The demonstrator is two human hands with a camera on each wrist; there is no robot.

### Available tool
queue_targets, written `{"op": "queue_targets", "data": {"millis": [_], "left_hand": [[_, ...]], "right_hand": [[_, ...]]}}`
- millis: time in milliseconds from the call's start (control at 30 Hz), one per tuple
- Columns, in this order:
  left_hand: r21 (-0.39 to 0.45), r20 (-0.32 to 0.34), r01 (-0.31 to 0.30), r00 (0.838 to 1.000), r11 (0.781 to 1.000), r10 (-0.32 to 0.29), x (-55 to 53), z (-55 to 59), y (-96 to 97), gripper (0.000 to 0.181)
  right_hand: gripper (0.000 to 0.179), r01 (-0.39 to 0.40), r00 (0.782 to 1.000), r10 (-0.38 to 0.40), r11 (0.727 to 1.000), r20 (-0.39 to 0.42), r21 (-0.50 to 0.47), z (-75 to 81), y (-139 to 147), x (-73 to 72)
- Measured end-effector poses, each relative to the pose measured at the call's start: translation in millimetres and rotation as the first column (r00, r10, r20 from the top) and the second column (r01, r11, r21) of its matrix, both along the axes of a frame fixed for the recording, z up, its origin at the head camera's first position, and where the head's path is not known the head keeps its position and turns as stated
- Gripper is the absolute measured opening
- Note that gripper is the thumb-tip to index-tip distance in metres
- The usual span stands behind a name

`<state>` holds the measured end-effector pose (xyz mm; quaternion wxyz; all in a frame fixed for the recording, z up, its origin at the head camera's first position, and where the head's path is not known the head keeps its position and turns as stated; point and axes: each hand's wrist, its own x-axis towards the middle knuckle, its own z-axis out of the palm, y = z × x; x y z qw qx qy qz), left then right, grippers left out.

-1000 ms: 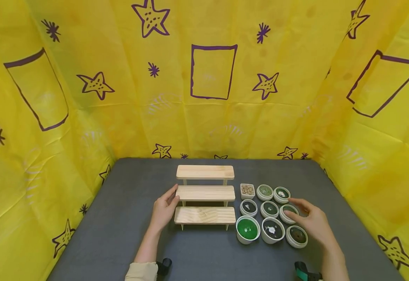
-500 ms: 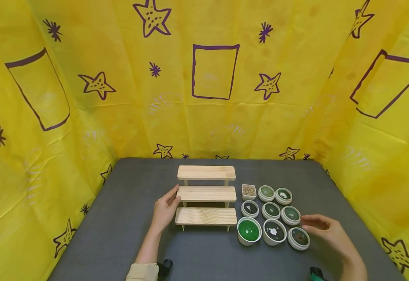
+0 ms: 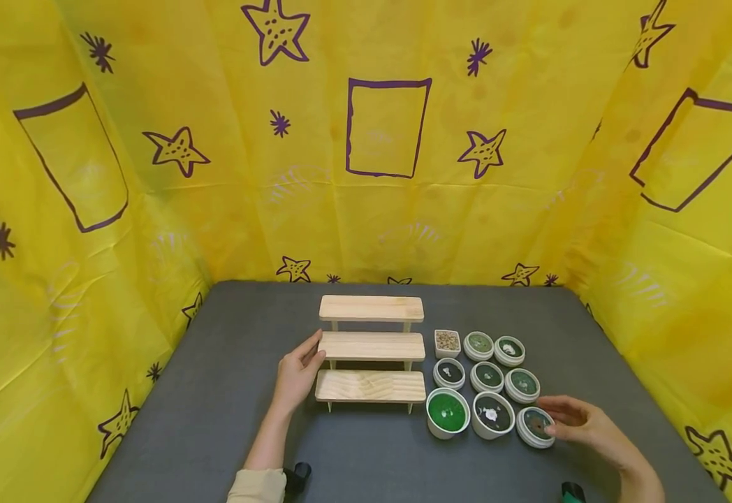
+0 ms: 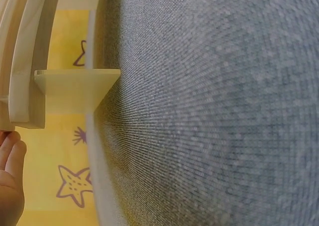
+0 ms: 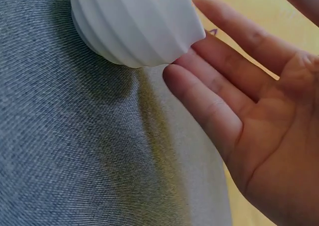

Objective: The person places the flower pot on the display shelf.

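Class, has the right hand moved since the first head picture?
Yes: against the shelf, the right hand has moved farther right and lower in the picture, to the front right pot.

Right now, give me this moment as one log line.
left hand: at left end of middle shelf | right hand: at near-right pot | other pots: right of rack | rack: on table
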<state>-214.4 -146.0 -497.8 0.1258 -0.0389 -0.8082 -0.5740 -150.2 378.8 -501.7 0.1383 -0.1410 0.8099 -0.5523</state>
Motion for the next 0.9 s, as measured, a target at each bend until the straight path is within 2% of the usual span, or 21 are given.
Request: {"op": "queue_targets", "data": {"millis": [133, 333, 500, 900], "left_hand": [[0.008, 0.035, -0.015, 0.999, 1.000, 0.015, 1.2, 0.0, -0.2, 0.046], [0.009, 0.043, -0.023, 0.999, 1.000, 0.022, 1.8, 1.9, 0.9, 0.046], [0.004, 0.027, -0.023, 0.999, 1.000, 0.023, 1.3, 1.9, -0.4, 0.045], [0.052, 0.011, -0.001, 1.000, 0.999, 0.001, 0.8, -1.5, 0.1, 0.046]], "right_hand": [[0.048, -0.050, 0.999, 0.050, 0.998, 0.003, -0.023, -6.6, -1.6, -0.6], [0.052, -0.083, 0.995, 0.080, 0.995, -0.058, -0.048, -16.7, -4.0, -0.8], [0.051, -0.068, 0.995, 0.064, 0.996, -0.071, -0.051, -19.4, -4.8, -1.2], [0.049, -0.016, 0.999, 0.016, 1.000, -0.046, -0.016, -17.0, -4.5, 1.8]]}}
